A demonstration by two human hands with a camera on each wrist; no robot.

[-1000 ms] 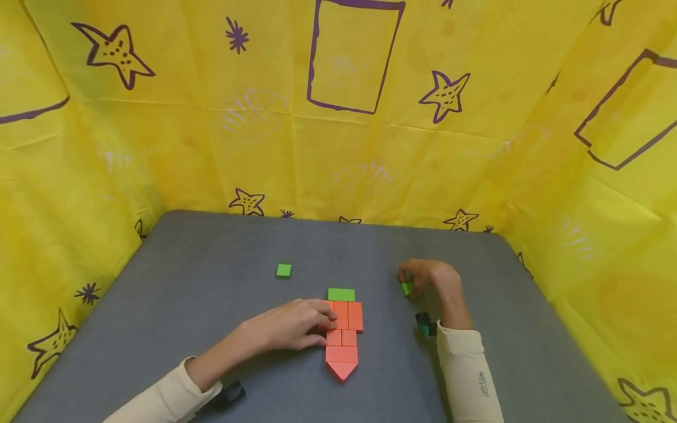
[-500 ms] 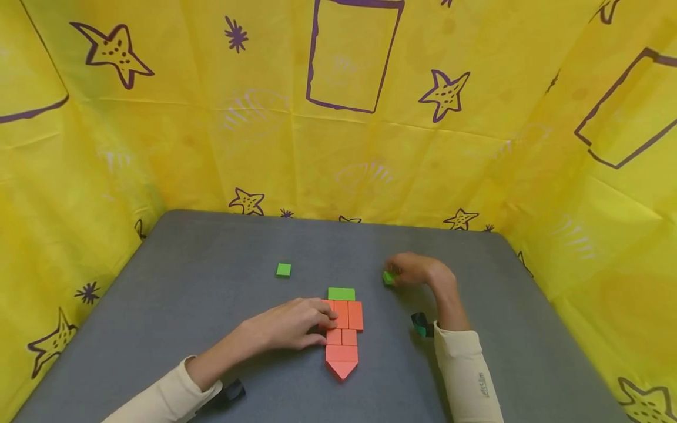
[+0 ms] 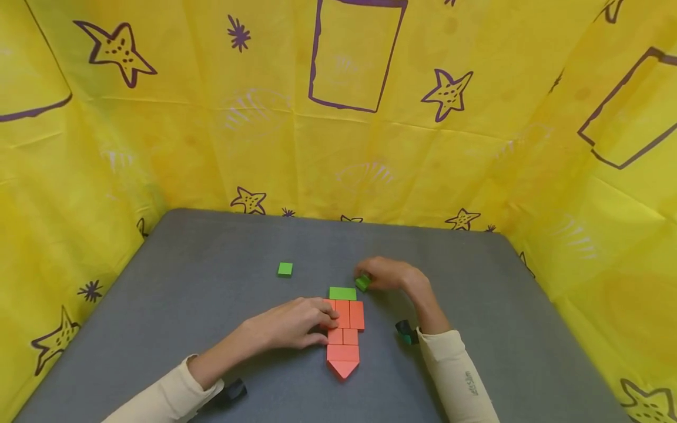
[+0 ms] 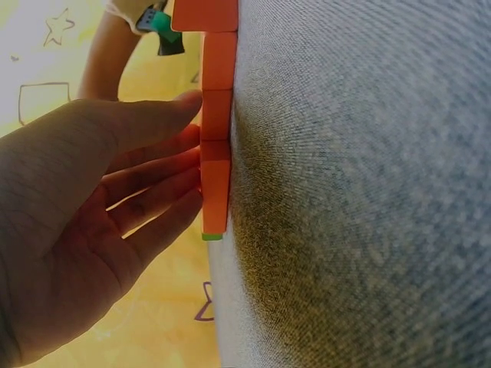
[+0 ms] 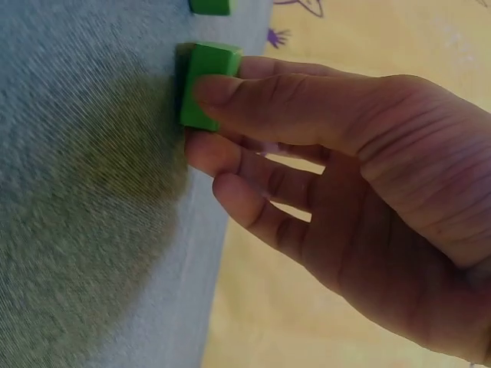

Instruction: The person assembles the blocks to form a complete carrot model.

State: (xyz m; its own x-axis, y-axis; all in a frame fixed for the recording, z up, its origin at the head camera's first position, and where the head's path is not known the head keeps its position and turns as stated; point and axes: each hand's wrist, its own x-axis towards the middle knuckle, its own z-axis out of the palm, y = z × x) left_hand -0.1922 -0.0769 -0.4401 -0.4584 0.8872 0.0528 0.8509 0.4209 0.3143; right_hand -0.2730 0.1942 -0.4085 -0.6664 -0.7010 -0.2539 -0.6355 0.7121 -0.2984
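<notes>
Orange-red blocks (image 3: 342,353) lie flat and close together on the grey table, ending in a triangle at the near end. A flat green block (image 3: 342,293) borders their far end. My left hand (image 3: 296,322) rests against the left side of the orange-red blocks; its fingers are lightly bent, fingertips at their tops and edge in the left wrist view. My right hand (image 3: 390,274) pinches a small green block (image 5: 212,58) between thumb and fingers, close over the table, just right of the flat green block's far corner. Its lower fingers are loosely curled.
A loose green square block (image 3: 285,269) lies on the table, beyond and to the left of the arrangement. Yellow cloth (image 3: 349,153) with purple drawings rises behind the table (image 3: 227,252) and along both sides. Dark straps (image 3: 405,332) hang near both sleeve cuffs.
My right hand has carried the pinched green block leftward, to beside the flat green block. The left hand and the laid blocks have stayed in place.
</notes>
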